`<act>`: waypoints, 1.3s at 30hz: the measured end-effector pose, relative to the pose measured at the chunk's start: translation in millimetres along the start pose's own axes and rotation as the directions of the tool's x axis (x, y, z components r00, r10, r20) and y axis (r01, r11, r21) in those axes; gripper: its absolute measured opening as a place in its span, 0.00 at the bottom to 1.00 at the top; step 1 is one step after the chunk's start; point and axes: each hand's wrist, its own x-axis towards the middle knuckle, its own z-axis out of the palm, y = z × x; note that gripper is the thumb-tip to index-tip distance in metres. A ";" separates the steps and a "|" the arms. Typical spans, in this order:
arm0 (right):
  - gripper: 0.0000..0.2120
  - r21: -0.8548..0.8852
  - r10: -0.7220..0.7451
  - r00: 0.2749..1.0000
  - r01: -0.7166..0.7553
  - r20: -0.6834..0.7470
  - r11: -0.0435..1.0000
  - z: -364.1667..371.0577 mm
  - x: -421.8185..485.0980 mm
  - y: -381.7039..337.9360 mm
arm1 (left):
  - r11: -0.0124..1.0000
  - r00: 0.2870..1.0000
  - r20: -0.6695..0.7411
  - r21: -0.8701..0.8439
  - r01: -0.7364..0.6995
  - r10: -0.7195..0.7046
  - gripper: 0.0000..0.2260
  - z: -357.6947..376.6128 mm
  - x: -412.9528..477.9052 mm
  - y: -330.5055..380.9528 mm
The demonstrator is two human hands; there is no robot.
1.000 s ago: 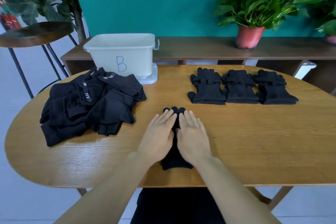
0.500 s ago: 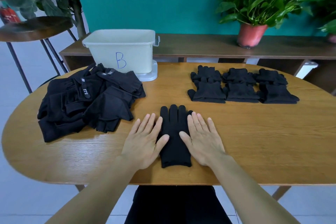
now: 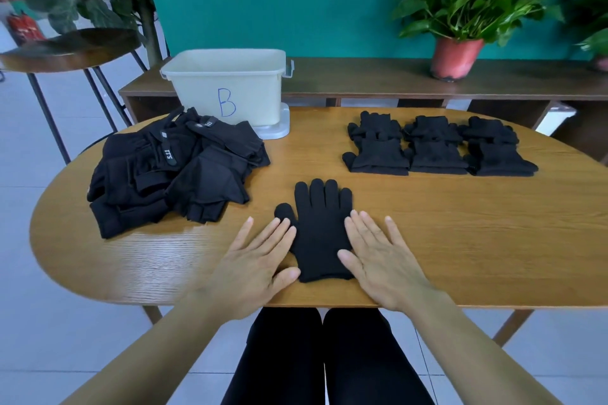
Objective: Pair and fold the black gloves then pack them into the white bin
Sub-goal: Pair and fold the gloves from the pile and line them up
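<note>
Left hand (image 3: 253, 260) is flat, palm down, fingers straight and spread, on the table (image 3: 460, 240) just left of the glove (image 3: 320, 230). Its thumb tip touches the cuff edge and its fingertips sit beside the glove's thumb. Right hand (image 3: 381, 260) mirrors it on the other side: flat, spread, thumb and index side touching the glove's right edge. Neither hand pinches or holds anything.

Glove lies flat at lower centre of the frame, fingers pointing away from the person, cuff near the table's front edge. Only one outline shows; cannot tell if a second glove lies under it. Pile of black gloves (image 3: 171, 174), unsorted, at left centre. Folded pairs (image 3: 437, 148), three in a row, at upper right of the table. White bin (image 3: 227, 85), marked B, sits behind the pile at upper centre-left; its inside is not visible.

Step, as a judgement: current glove is laid out and flattened, fold not yet made. Next move likely needs one hand to grip the fingertip end or the cuff and bring it over in half, the other hand pinning the middle, then setting it by the folded row. Packing into the bin looks not yet begun.
</note>
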 end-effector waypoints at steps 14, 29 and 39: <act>0.34 -0.030 -0.195 0.928 0.196 -0.317 0.980 4.2 -17.1 -5.7 | 0.956 0.939 -0.309 -0.195 -0.221 0.154 0.13 -18.6 15.6 19.2; 0.34 0.192 -0.143 0.917 0.227 -0.373 0.955 4.7 -6.5 -13.2 | 0.904 0.946 -0.324 -0.403 -0.143 0.006 0.12 -23.4 23.0 21.4; 0.15 0.353 0.033 0.821 0.210 -0.571 0.912 6.7 12.0 -7.8 | 0.805 0.988 -0.053 -0.587 0.089 -0.148 0.25 -22.9 8.9 18.6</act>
